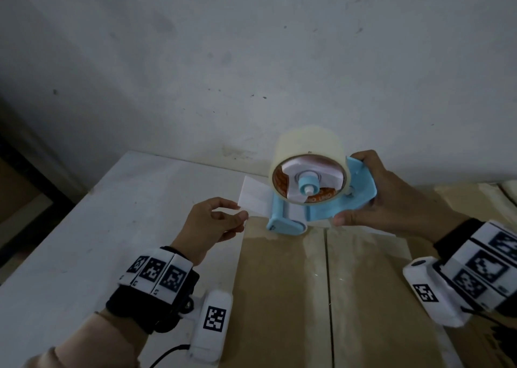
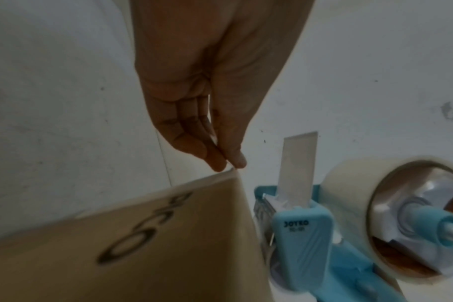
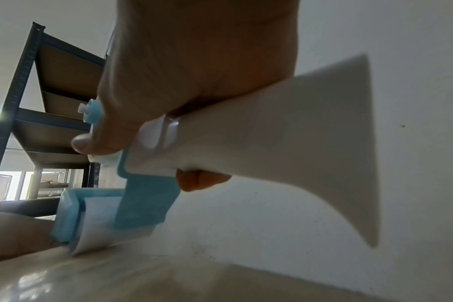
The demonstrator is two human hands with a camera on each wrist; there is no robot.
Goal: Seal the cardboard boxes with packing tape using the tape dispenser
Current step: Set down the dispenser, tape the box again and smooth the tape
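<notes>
A brown cardboard box (image 1: 279, 297) lies before me with its two top flaps closed along a middle seam. Glossy clear tape covers its far edge. My right hand (image 1: 352, 191) grips the handle of a light-blue tape dispenser (image 1: 361, 197), thumb in front and fingers behind. Its clear tape roll (image 1: 307, 146) faces me, and its roller end rests on the box's far edge (image 3: 73, 235). A pale tape strip (image 1: 254, 197) sticks out to the left of it. My left hand (image 1: 240, 211) pinches a thin pale edge (image 2: 232, 168) at the box's far left corner (image 2: 220, 179), beside that strip (image 2: 297, 163).
The box sits on a white table (image 1: 84, 227) against a scuffed white wall (image 1: 251, 59). More flat cardboard (image 1: 464, 199) lies at the right. A dark metal shelf rack (image 3: 52, 81) stands off to the left.
</notes>
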